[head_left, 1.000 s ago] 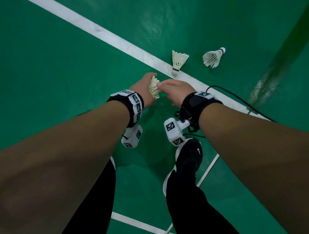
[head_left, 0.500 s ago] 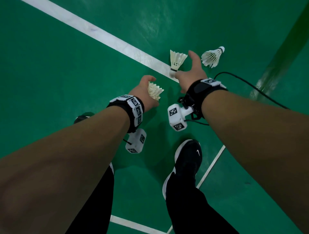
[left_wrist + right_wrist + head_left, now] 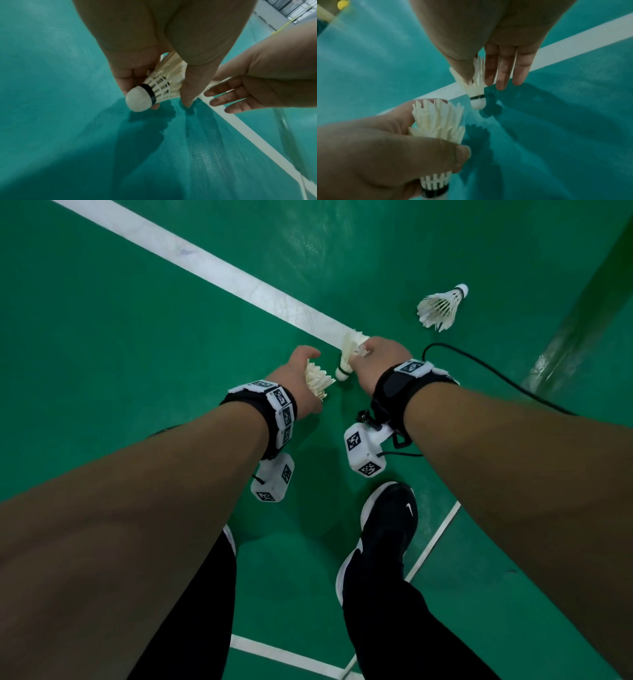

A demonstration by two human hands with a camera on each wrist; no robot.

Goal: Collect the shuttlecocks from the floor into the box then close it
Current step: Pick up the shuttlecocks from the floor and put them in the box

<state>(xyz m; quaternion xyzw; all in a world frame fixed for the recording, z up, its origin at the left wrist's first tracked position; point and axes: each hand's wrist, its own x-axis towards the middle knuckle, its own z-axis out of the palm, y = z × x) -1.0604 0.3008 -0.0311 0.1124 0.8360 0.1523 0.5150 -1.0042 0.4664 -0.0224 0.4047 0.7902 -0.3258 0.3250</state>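
The left hand (image 3: pixel 297 381) holds one shuttlecock (image 3: pixel 318 379), cork end past its fingers (image 3: pixel 137 75). Just to its right, the right hand (image 3: pixel 380 361) holds a second shuttlecock (image 3: pixel 349 350) by the feathers, cork hanging down just beside the first. A third shuttlecock (image 3: pixel 440 308) lies on the floor (image 3: pixel 137 337) beyond and right of the right fingers (image 3: pixel 504 67). A cable (image 3: pixel 496 376) runs on the floor between them. A shoe (image 3: pixel 387 529) stands nearer the body, below both hands.

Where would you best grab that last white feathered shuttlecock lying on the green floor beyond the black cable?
Pinch the lying white feathered shuttlecock from above at the narrow waist behind its round cork tip. It rests on its side, cork pointing away to the right and ragged skirt flaring toward the person, so the slim stiff part suits two fingers and spares the feathers. Both the right hand and left hand hold shuttlecocks now.
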